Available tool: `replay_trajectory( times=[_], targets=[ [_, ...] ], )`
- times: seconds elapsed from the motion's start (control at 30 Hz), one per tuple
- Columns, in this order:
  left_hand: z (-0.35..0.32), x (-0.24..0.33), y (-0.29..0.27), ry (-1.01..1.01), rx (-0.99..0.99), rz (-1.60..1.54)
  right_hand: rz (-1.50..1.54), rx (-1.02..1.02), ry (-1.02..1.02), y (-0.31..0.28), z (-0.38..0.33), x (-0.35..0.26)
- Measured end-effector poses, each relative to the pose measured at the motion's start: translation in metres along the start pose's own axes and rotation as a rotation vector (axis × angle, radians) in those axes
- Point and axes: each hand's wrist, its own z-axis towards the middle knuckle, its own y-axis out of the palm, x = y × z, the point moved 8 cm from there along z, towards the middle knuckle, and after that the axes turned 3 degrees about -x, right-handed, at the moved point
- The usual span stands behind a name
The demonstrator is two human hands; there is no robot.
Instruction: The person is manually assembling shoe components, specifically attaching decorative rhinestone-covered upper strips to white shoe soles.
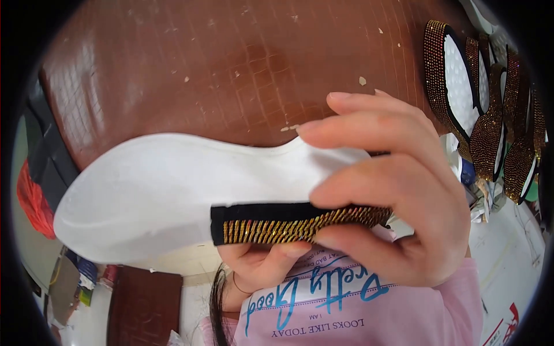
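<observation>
White insole held close to the camera, above a brown table. Right hand closes its fingers over the heel end, pressing a black-and-gold strap along the near edge. Left hand pinches the strap from below, thumb on the gold band. The insole looks light, thin and bendable; the wide, bare toe end offers the safest hold. More trimmed pieces lie at right.
</observation>
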Motion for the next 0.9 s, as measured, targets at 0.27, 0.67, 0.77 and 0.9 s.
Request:
replay_trajectory(
  times=[0.27,0.67,0.77,0.9],
  targets=[
    [0.009,0.001,0.014,0.043,-0.038,0.178,-0.036,-0.039,0.013,0.006,0.008,-0.012],
    [0.009,0.027,-0.013,0.104,0.129,-0.035,0.098,0.03,0.161,0.036,0.021,-0.044],
    [0.009,0.032,-0.013,0.125,0.11,-0.003,0.129,0.035,0.124,0.039,0.023,-0.043],
    [0.006,0.032,-0.009,0.073,0.014,0.026,0.006,0.05,0.027,0.04,0.022,-0.044]
  ],
)
